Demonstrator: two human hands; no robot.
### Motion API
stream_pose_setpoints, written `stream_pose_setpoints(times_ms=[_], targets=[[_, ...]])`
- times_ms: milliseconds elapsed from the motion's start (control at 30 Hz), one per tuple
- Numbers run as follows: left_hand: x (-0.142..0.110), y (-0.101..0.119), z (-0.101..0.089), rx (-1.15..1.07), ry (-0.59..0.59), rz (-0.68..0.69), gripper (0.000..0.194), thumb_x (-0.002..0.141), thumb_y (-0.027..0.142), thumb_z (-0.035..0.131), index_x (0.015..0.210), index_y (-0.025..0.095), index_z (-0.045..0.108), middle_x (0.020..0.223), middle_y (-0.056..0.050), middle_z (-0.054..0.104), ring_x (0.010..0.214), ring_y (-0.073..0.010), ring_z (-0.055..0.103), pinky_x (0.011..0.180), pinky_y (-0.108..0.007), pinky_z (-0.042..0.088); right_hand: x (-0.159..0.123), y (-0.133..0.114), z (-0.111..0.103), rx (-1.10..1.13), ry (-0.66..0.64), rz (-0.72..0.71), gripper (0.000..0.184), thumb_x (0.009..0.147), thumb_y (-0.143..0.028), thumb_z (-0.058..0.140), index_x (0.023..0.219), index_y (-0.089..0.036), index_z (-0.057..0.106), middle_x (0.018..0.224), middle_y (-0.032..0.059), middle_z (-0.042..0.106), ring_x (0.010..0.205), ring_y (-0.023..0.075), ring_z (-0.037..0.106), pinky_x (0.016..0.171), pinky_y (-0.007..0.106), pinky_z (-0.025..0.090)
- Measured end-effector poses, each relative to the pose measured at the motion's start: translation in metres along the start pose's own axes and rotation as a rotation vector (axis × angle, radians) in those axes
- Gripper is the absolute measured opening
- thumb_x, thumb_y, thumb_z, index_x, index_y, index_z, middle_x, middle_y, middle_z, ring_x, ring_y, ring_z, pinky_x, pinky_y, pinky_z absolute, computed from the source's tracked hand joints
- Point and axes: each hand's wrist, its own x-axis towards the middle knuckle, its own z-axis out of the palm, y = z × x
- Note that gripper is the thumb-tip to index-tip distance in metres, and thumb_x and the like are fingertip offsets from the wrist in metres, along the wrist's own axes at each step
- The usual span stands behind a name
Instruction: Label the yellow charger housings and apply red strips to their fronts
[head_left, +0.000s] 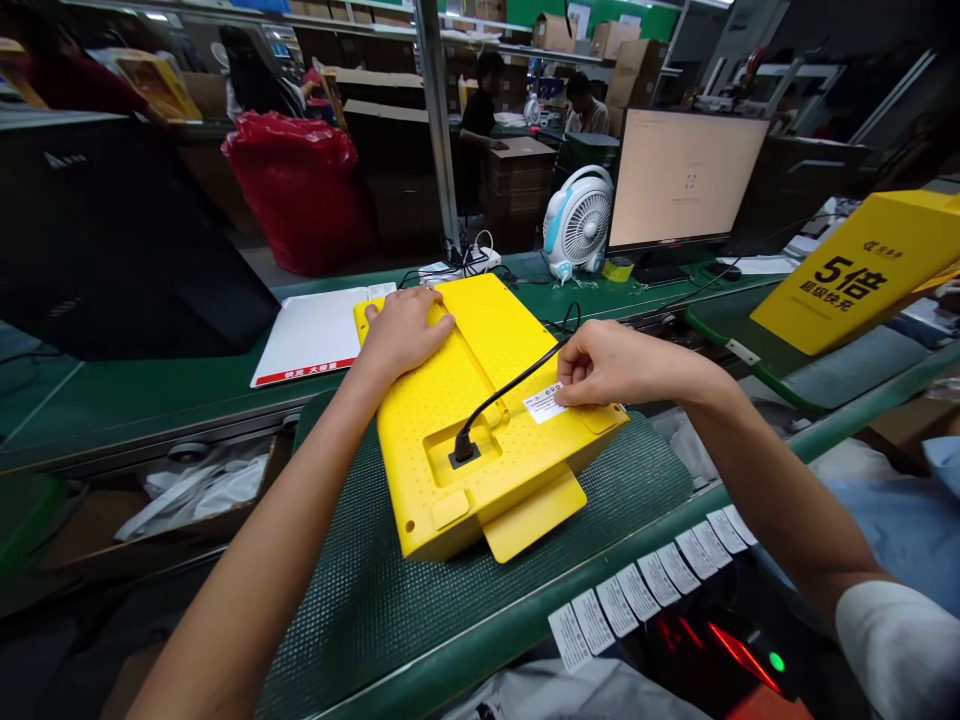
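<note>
A yellow perforated plastic housing [465,430] lies on a dark green ribbed mat [375,600], its underside facing up. A black power cord [510,380] rises from a square recess in the housing and curves toward the back. My left hand [405,333] rests flat on the housing's far corner, holding nothing. On the right side of the housing is a small white printed label [544,403]. My right hand [622,365] sits at that label, with its fingertips pinching the label's edge.
A strip of white printed labels [637,590] hangs over the bench's front edge above a device with red light. Behind stand a white board [307,335], a fan [577,222], a monitor [686,180] and a yellow sign [855,270]. Co-workers sit farther back.
</note>
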Motion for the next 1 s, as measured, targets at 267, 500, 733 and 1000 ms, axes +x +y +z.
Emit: stream_pose_setpoints(times_ms=[267, 500, 733, 1000], targets=[[-0.001, 0.0, 0.001, 0.01, -0.001, -0.008, 0.051, 0.088, 0.043, 0.043, 0.128, 0.017, 0.062, 0.14, -0.016, 0.059, 0.13, -0.0392, 0.051, 0.103, -0.064, 0.039, -0.005, 0.001, 0.008, -0.046, 0.084, 0.017, 0.004, 0.071, -0.018, 0.072, 0.068, -0.016, 0.069, 0.071, 0.0037, 0.068, 0.065, 0.0151, 0.061, 0.051, 0.023, 0.037], [-0.001, -0.002, 0.001, 0.007, -0.004, -0.015, 0.052, 0.089, 0.042, 0.042, 0.131, 0.018, 0.06, 0.142, -0.015, 0.057, 0.133, -0.0374, 0.049, 0.102, -0.065, 0.039, -0.004, 0.013, 0.013, 0.068, 0.165, 0.05, 0.007, 0.069, -0.016, 0.068, 0.076, -0.015, 0.067, 0.071, 0.004, 0.068, 0.062, 0.0142, 0.062, 0.048, 0.02, 0.038], [-0.001, -0.002, 0.002, -0.037, 0.004, -0.007, 0.049, 0.087, 0.041, 0.046, 0.128, 0.017, 0.062, 0.141, -0.017, 0.057, 0.133, -0.0394, 0.048, 0.107, -0.064, 0.035, 0.01, 0.012, 0.019, 0.19, 0.119, -0.12, 0.021, 0.076, -0.03, 0.071, 0.067, -0.013, 0.063, 0.064, 0.0026, 0.063, 0.058, 0.0097, 0.053, 0.047, 0.018, 0.034], [-0.027, -0.024, -0.016, -0.796, 0.282, -0.18, 0.037, 0.089, 0.033, 0.052, 0.12, 0.016, 0.062, 0.142, -0.01, 0.057, 0.137, -0.0243, 0.045, 0.122, -0.038, 0.026, 0.004, 0.044, 0.034, 0.339, 0.245, -0.372, 0.04, 0.097, -0.048, 0.049, 0.085, -0.015, 0.068, 0.076, 0.0052, 0.068, 0.068, 0.0128, 0.063, 0.06, 0.02, 0.049]])
